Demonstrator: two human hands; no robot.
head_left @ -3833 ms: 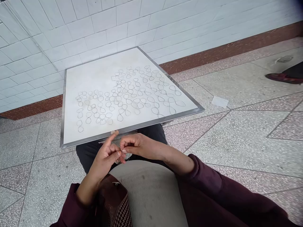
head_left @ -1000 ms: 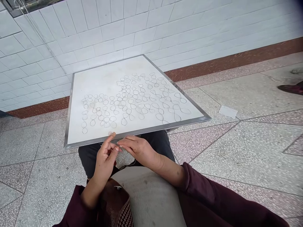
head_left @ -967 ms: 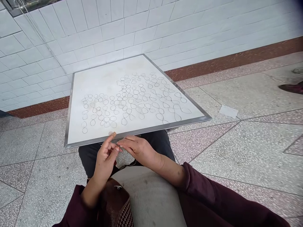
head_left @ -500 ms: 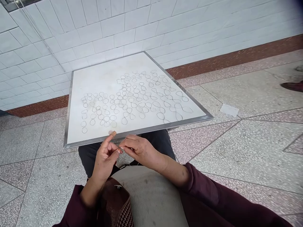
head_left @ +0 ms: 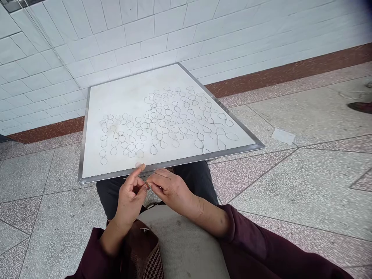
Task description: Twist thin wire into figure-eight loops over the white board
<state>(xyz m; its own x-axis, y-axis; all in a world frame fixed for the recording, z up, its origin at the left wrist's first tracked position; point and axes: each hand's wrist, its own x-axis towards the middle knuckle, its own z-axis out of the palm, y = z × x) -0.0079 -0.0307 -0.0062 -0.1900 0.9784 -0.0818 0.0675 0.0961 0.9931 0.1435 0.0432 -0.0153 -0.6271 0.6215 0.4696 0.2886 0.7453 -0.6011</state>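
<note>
My left hand (head_left: 130, 195) and my right hand (head_left: 168, 186) meet over my lap, just below the near edge of a white board with a metal rim (head_left: 87, 178). Both pinch something very thin between thumb and fingertips where they touch; I cannot make out what it is. The left index finger sticks up toward the board's edge. Several thin wire loops shaped like figure eights (head_left: 162, 124) lie spread across the board.
The board rests over my dark-trousered knees (head_left: 192, 176). A white tiled wall (head_left: 145, 35) with a brown skirting stands behind it. Speckled floor tiles lie all around, with a paper scrap (head_left: 283, 136) at the right and another person's shoe (head_left: 360, 106) at the far right edge.
The hands stay together in a pinch with only small finger shifts. The view has drifted slightly, so the board sits a little further right.
</note>
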